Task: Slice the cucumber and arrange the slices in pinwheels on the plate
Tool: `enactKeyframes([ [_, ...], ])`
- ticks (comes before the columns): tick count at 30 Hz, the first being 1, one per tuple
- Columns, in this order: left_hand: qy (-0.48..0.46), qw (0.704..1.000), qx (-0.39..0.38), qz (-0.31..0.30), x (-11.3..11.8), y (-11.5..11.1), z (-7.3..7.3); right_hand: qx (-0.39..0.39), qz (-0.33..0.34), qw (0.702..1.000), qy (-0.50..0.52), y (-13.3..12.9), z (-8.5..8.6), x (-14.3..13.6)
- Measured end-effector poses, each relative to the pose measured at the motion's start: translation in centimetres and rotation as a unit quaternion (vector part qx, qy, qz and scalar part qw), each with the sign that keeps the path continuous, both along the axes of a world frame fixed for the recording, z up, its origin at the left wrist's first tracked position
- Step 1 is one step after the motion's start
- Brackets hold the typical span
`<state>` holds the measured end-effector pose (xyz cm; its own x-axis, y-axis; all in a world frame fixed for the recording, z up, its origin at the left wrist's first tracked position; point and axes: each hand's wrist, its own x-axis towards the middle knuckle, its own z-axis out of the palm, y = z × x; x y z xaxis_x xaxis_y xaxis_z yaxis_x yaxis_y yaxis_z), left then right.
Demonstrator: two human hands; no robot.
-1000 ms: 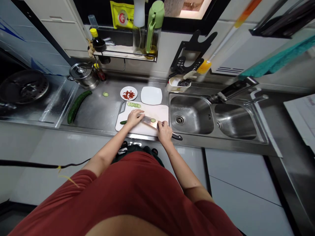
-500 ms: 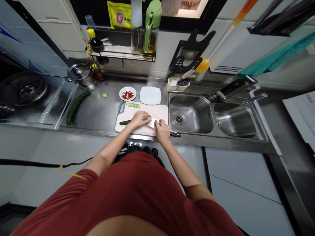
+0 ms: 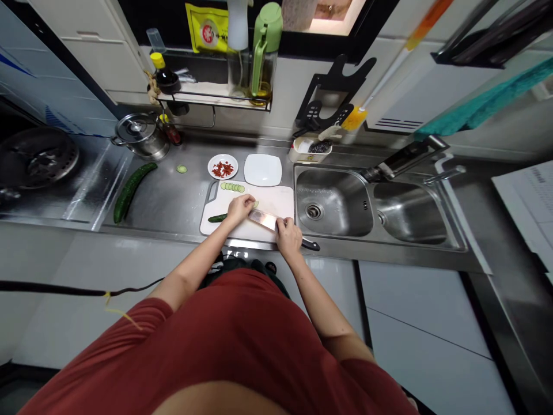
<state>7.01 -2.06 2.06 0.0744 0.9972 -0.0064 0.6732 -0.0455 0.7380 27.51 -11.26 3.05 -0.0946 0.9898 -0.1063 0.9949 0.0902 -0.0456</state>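
My right hand (image 3: 289, 235) is closed around a kitchen knife (image 3: 262, 218), whose broad blade points left over the white cutting board (image 3: 276, 197). The black handle sticks out to the right past the board. Between the fingertips of my left hand (image 3: 240, 208) is a thin cucumber slice (image 3: 255, 204), just above the blade. A cut cucumber piece (image 3: 216, 218) lies on the board, partly hidden by that hand. Along the board's far edge, several cucumber slices (image 3: 232, 187) overlap in a row.
Behind the board are a plate of chopped red pieces (image 3: 223, 169) and a white square plate (image 3: 262, 170). A whole cucumber (image 3: 133, 193), a cucumber end (image 3: 181, 169) and a steel pot (image 3: 141, 137) stand left. At right is a double sink (image 3: 337, 199).
The knife blade has come away from my left hand, and more of it shows. My right hand has shifted slightly right and down; my left hand has drawn left with a slice.
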Motion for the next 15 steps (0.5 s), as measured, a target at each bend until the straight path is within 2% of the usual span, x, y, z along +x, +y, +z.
enactKeyframes([
  [3, 0.008, 0.995, -0.030, 0.100, -1.1, 1.5, -1.4, -0.008, -0.014, 1.000, -0.003, -0.1, -0.6, 0.6],
  [5, 0.018, 0.990, -0.045, 0.133, -1.7, 2.6, -2.3, -0.003, -0.023, 1.000, -0.006, -0.2, -1.0, 1.0],
  [10, 0.039, 0.987, -0.053, 0.148, -2.2, 5.2, -3.9, 0.014, -0.037, 0.999, -0.005, -0.3, -1.4, 1.3],
  [15, 0.052, 0.988, -0.032, 0.143, -2.1, 6.9, -4.7, 0.011, -0.044, 0.999, -0.003, -0.4, -1.3, 1.3],
])
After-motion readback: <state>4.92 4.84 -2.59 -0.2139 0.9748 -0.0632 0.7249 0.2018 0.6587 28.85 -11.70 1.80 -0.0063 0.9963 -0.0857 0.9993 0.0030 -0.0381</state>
